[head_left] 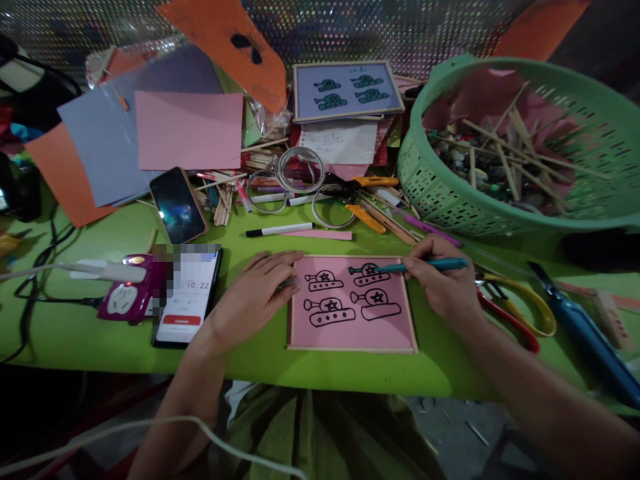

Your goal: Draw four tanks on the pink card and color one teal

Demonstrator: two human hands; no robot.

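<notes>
The framed pink card (356, 337) lies on the green table (260, 363), touched by the loosely bent left hand (257, 290), whose grip one cannot tell, while the right hand (443, 283) pinches a teal pen (450, 263), and it seems light, bendable, best held by its pale edge strips (350, 350).

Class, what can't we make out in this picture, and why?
In the head view:
Teal pen, tip: too small against the drawing.
White paper, writing: too small, blurred.
Basket, floor: hidden under its contents.
Blue tool, near end: cut off by the right edge.
</notes>
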